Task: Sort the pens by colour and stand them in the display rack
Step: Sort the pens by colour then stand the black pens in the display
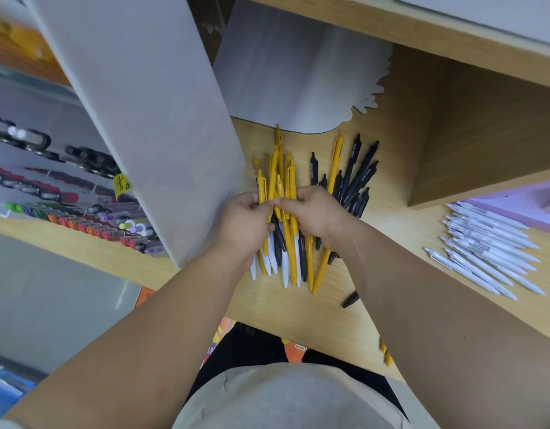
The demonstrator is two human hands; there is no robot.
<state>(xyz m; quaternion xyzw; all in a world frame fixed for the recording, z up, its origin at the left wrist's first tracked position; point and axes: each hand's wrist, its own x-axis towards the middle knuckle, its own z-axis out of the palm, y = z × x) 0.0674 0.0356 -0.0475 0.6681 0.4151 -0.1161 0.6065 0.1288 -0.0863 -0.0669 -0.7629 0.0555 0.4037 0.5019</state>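
Both of my hands are meeting over the middle of the bench (298,308), and they are hiding much of what I am gripping. My left hand (245,221) is curling around a bunch of yellow pens (279,181). My right hand (313,212) is pinching into the same bunch, thumb against fingers; which single pen it is pinching I cannot tell. My knuckles are covering the pens' middles, so only their clip ends are fanning out toward the back edge. Below my wrists a mixed pile (286,264) of white, black and yellow barrels is lying on the wood. Black pens (357,181) are lying just right of my right hand, one yellow among them. White pens (484,249) are lying in a loose row toward the right edge, well apart. My right forearm is cutting off a lone black pen (351,300) and a stray yellow pen (386,354) near the front edge. The display rack (35,156) to the left is showing blurred, partly behind a grey panel (143,103).
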